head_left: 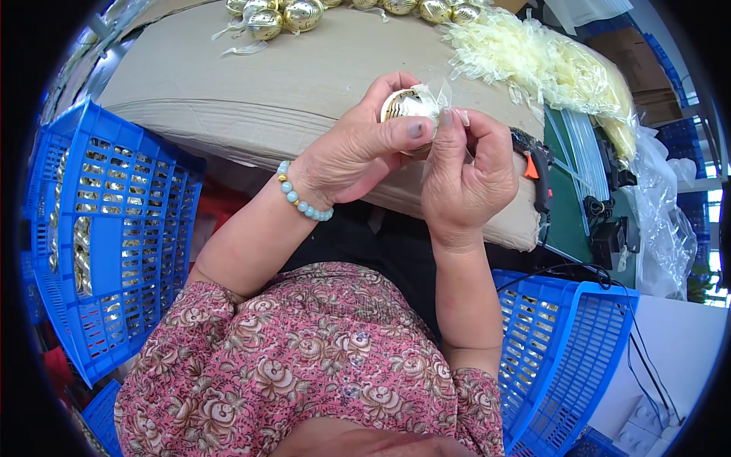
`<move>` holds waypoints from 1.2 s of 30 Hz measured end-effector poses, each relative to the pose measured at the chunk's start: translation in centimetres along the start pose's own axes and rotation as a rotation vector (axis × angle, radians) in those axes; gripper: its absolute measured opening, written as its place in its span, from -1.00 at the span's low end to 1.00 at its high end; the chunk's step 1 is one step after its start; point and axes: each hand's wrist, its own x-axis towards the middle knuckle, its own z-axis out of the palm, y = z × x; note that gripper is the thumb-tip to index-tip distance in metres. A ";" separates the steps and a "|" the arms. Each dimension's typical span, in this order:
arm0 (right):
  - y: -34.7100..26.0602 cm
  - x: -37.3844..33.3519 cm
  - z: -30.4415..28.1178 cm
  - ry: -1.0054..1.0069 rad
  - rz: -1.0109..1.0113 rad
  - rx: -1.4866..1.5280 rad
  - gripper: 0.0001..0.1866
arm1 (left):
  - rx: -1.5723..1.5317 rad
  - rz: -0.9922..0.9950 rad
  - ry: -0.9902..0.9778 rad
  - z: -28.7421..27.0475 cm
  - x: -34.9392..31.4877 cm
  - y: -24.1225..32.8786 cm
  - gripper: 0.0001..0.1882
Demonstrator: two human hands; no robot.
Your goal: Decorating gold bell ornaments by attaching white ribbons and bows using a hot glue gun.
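My left hand [358, 141] wraps round a shiny gold ball ornament [397, 105] with dark line markings, its thumb lying across the front. A sheer, pale ribbon bow [435, 97] stands at the ball's right side. My right hand [468, 164] pinches that ribbon between thumb and forefinger, close to my left thumb. Just right of my right hand lies a black glue gun [541, 177] with an orange trigger. Both hands are above the near edge of the cardboard-covered table [304, 76]. The ball's underside is hidden by my left fingers.
Several finished-looking gold balls [303, 14] with ribbons line the far edge. A heap of pale yellow ribbon bows [502, 49] spills from a plastic bag at far right. Clear glue sticks [585, 148] and cables lie nearby. Blue crates stand left [122, 263] and right [563, 365].
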 end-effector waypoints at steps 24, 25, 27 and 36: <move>-0.3 0.4 0.9 -0.078 0.763 0.646 -0.86 | -0.071 0.079 0.267 -0.9 0.6 -1.5 -0.72; -0.2 0.6 0.8 -0.103 0.795 0.659 -0.85 | -0.075 0.054 0.198 -1.2 0.5 -1.4 -0.69; 0.7 0.2 0.3 -0.037 0.745 0.620 -0.84 | -0.111 0.007 0.161 -1.1 0.4 -0.8 -0.68; -0.8 -1.7 -1.7 -0.220 0.329 0.174 -0.06 | -0.149 -0.114 0.098 0.6 1.0 -0.1 -0.44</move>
